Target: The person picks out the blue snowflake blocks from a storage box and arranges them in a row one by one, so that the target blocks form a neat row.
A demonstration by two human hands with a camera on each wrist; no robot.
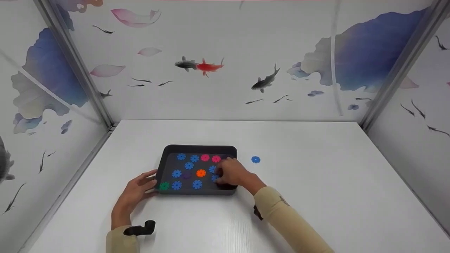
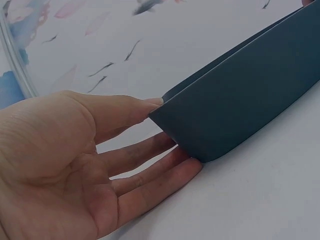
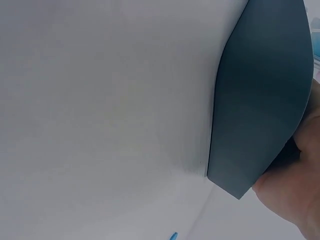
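Note:
A dark grey tray (image 1: 197,192) holds several flower-shaped plastic discs: blue discs (image 1: 197,184), pink discs (image 1: 205,157), an orange disc (image 1: 200,173), a green disc (image 1: 164,186) and a dark purple disc (image 1: 187,174). My left hand (image 1: 135,189) touches the tray's left end. In the left wrist view its thumb lies at the rim corner, with extended fingers (image 2: 150,185) against the outer wall. Over the tray's right part, my right hand (image 1: 232,172) reaches down with bent fingers beside two blue discs. I cannot tell whether it pinches one; the tray wall hides its fingertips in the right wrist view.
One blue disc (image 1: 256,159) lies on the white table (image 1: 299,168), right of the tray. Behind the table stands a white back panel (image 1: 225,98) painted with fish and petals. Side panels with metal posts (image 1: 72,66) rise at left and right.

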